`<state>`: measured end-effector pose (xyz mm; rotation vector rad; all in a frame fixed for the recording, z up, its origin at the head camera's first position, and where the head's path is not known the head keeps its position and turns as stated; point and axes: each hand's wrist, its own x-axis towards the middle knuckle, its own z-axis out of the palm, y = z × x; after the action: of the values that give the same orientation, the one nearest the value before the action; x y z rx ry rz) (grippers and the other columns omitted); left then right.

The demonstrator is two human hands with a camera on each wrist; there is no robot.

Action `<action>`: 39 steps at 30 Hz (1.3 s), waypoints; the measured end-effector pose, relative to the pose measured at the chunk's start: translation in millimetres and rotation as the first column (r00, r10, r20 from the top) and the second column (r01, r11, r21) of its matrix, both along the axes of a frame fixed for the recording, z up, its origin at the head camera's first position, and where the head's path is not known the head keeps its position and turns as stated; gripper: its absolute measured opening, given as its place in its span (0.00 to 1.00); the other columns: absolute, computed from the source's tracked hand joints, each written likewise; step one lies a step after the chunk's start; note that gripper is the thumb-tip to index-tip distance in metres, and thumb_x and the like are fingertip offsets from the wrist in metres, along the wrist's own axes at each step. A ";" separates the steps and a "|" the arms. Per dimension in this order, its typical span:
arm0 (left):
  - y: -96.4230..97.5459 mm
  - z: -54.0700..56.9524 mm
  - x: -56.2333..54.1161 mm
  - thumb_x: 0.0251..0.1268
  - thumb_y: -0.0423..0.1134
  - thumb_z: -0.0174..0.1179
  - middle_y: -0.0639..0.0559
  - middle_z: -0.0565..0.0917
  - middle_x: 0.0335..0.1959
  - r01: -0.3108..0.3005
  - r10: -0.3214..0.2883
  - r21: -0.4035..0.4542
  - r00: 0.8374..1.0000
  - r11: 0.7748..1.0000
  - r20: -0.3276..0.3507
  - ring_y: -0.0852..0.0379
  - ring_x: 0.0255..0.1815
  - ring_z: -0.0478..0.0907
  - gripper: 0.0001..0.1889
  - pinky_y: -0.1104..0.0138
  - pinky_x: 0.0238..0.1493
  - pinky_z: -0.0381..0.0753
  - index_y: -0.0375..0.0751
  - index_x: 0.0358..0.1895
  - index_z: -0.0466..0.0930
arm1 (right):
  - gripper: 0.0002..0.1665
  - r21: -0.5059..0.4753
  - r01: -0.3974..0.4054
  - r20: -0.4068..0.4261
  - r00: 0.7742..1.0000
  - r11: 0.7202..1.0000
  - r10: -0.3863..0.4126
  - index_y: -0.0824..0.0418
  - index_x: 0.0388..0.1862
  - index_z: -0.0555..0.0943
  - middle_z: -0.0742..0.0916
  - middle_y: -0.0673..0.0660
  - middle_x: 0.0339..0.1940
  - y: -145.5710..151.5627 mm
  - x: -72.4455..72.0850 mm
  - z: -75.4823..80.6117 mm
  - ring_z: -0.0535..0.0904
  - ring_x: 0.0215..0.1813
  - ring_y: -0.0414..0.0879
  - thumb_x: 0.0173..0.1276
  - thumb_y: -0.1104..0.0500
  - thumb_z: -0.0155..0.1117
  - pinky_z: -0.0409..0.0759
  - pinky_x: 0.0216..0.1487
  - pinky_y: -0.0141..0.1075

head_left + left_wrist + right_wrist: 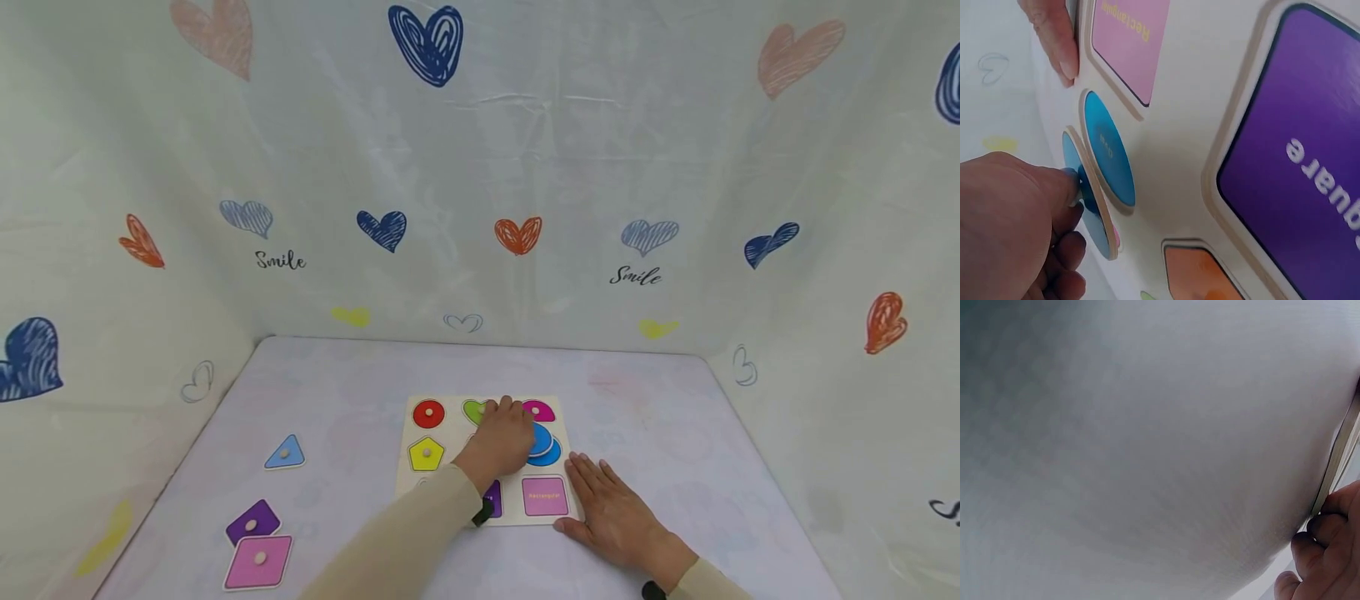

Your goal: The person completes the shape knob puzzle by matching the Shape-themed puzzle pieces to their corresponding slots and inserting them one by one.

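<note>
The fingers (1063, 187) of the left hand (501, 442) pinch the blue oval piece (541, 439) by its knob (1076, 201), hidden in the head view but visible at the left wrist, overlapping the oval recess (1107, 150) from ten o'clock. The right hand (611, 517), fingers extended, lies along the board (512, 504) at four o'clock. The board holds a red circle (420, 414) at ten and a yellow pentagon (417, 454) at nine.

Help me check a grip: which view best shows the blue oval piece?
The left wrist view: the blue oval piece is large, with the left hand plainly pinching it. The head view shows it small, partly hidden; the right wrist view, not at all.
</note>
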<state>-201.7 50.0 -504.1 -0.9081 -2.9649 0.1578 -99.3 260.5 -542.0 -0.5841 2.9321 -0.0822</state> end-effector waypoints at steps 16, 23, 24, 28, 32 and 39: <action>17.2 -10.6 2.9 0.71 0.53 0.67 0.49 0.82 0.60 -0.001 0.002 -0.051 0.999 0.999 0.034 0.50 0.62 0.73 0.27 0.52 0.68 0.75 0.44 0.68 0.79 | 0.59 -0.008 -0.017 -0.004 1.000 1.000 0.017 0.64 0.84 0.61 0.67 0.60 0.85 0.5 -1.1 -1.0 0.61 0.85 0.55 0.74 0.20 0.46 0.57 0.84 0.55; 17.8 -10.0 4.8 0.73 0.52 0.65 0.50 0.81 0.59 0.008 -0.006 -0.055 0.999 0.998 0.040 0.50 0.62 0.72 0.26 0.53 0.69 0.75 0.44 0.68 0.79 | 0.59 -0.011 -0.022 -0.013 1.000 1.000 0.022 0.65 0.83 0.62 0.67 0.61 0.84 0.7 0.0 0.0 0.62 0.85 0.56 0.74 0.21 0.46 0.58 0.83 0.56; 17.8 -10.2 4.8 0.73 0.52 0.65 0.50 0.81 0.59 0.009 -0.006 -0.058 0.999 0.998 0.039 0.50 0.62 0.72 0.26 0.53 0.69 0.75 0.44 0.68 0.79 | 0.59 -0.012 -0.024 -0.016 1.000 1.000 0.024 0.65 0.83 0.62 0.67 0.61 0.84 0.7 0.1 -0.1 0.62 0.85 0.56 0.74 0.21 0.46 0.58 0.83 0.56; 17.6 -9.5 5.7 0.74 0.52 0.64 0.51 0.81 0.60 0.008 -0.005 -0.072 0.999 0.997 0.034 0.50 0.63 0.72 0.26 0.53 0.69 0.74 0.45 0.68 0.79 | 0.59 -0.012 -0.029 -0.030 0.999 1.000 0.028 0.66 0.83 0.63 0.68 0.61 0.84 1.1 0.1 -0.5 0.62 0.85 0.56 0.75 0.21 0.46 0.58 0.83 0.55; 18.0 -9.9 6.3 0.75 0.52 0.63 0.50 0.82 0.58 0.015 -0.014 -0.078 1.000 0.997 0.013 0.50 0.62 0.73 0.24 0.54 0.67 0.75 0.45 0.67 0.80 | 0.59 -0.008 -0.027 -0.034 0.999 1.000 0.027 0.66 0.83 0.63 0.68 0.61 0.84 1.3 0.0 -0.3 0.62 0.85 0.55 0.74 0.21 0.46 0.58 0.83 0.55; 20.1 -14.7 6.1 0.76 0.52 0.61 0.50 0.81 0.58 0.026 -0.027 -0.108 1.000 0.994 -0.013 0.50 0.62 0.73 0.24 0.54 0.66 0.75 0.45 0.68 0.79 | 0.59 -0.008 -0.019 -0.016 1.000 1.000 0.019 0.65 0.83 0.62 0.67 0.61 0.85 1.5 -0.2 0.3 0.61 0.85 0.55 0.74 0.20 0.45 0.57 0.83 0.55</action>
<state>-195.6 70.2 -518.8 -0.9530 -2.9541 0.3248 -99.5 262.0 -541.7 -0.6166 2.9422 -0.0880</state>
